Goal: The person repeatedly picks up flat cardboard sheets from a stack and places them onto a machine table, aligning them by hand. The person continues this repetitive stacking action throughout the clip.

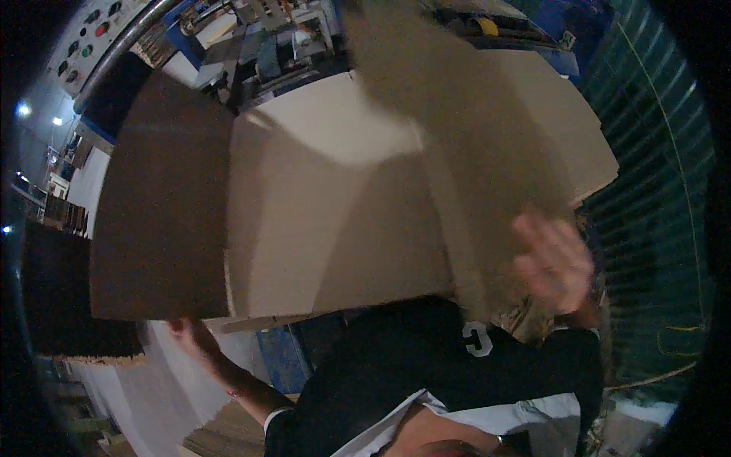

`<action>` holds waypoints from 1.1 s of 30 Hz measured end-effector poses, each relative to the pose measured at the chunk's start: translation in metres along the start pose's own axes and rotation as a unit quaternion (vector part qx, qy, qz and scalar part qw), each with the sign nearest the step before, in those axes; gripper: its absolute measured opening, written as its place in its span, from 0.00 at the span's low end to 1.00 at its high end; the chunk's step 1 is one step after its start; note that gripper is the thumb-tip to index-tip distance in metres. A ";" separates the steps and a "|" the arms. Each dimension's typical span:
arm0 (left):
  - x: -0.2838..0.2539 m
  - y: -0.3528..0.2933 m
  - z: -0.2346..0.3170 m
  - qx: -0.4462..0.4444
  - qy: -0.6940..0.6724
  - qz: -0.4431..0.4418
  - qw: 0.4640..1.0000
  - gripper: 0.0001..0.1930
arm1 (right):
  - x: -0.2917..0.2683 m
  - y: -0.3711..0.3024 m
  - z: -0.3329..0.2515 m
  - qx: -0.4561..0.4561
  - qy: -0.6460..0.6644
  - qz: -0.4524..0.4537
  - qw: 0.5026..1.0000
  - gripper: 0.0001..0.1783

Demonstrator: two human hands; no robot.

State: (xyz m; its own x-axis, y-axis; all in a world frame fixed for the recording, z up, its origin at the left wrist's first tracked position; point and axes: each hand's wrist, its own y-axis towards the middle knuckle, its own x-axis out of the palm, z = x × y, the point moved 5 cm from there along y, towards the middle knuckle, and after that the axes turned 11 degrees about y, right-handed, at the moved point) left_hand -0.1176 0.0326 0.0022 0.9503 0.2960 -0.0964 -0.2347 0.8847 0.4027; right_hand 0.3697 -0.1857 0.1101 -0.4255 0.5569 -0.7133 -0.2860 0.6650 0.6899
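Note:
A large brown cardboard sheet (343, 228) with fold lines spreads across the view in front of me. Its left panel (164, 206) is in dark shade, while the middle catches light. At the lower edge of that dark panel, my left hand (190, 339) grips the cardboard; some fingers are hidden behind it. My right hand (554, 263), blurred by motion, is over the right part of the sheet with its fingers apart. Whether it touches the surface I cannot tell. A blurred brown cardboard flap (411, 53) rises at the top middle.
Machinery (297, 38) stands beyond the sheet, with a button panel (91, 38) at the upper left. Cardboard stacks (76, 289) are at the left, and another stack (232, 426) is below. A green corrugated wall (655, 190) closes off the right side.

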 end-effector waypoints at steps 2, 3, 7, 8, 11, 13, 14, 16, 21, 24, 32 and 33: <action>0.046 -0.031 0.026 -0.033 0.018 -0.089 0.995 0.21 | 0.033 0.007 -0.009 -0.048 -0.058 -0.160 0.984 0.19; 0.076 -0.043 0.045 0.079 0.090 -0.196 0.973 0.20 | 0.054 0.008 -0.007 -0.056 -0.042 -0.179 0.981 0.21; 0.141 -0.070 0.061 0.252 0.352 -0.380 0.817 0.25 | 0.099 -0.011 0.008 -0.081 -0.016 -0.187 0.979 0.20; 0.148 -0.071 0.063 0.330 0.433 -0.391 0.742 0.24 | 0.108 -0.017 0.012 -0.080 -0.016 -0.213 0.974 0.21; 0.152 -0.060 0.063 0.323 0.424 -0.421 0.734 0.24 | 0.113 -0.026 0.023 -0.059 -0.002 -0.219 0.974 0.26; 0.151 -0.056 0.063 0.336 0.432 -0.414 0.728 0.24 | 0.112 -0.027 0.033 -0.027 -0.014 -0.268 0.963 0.31; 0.152 -0.055 0.060 0.337 0.445 -0.420 0.715 0.25 | 0.107 -0.024 0.040 -0.009 -0.014 -0.250 0.968 0.34; 0.155 -0.050 0.057 0.340 0.424 -0.393 0.742 0.25 | 0.102 -0.021 0.062 0.035 -0.033 -0.276 0.960 0.40; 0.180 -0.012 0.041 0.337 0.416 -0.351 0.768 0.27 | 0.115 0.003 0.132 0.053 -0.070 -0.298 0.951 0.40; 0.204 0.026 0.037 0.315 0.371 -0.329 0.809 0.29 | 0.137 0.031 0.153 0.056 -0.077 -0.331 0.939 0.38; 0.204 0.037 0.040 0.287 0.394 -0.323 0.811 0.26 | 0.142 0.042 0.147 -0.028 -0.101 -0.286 0.953 0.31; 0.204 0.029 0.035 0.267 0.445 -0.342 0.784 0.26 | 0.134 0.034 0.150 -0.035 -0.098 -0.274 0.956 0.31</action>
State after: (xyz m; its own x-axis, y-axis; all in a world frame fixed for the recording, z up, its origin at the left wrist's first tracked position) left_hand 0.0766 0.1065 0.0260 0.2432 0.1628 -0.9562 0.6114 0.7396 0.2814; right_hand 0.4319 -0.0136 0.0192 -0.0285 0.2217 -0.9747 -0.4802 0.8522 0.2078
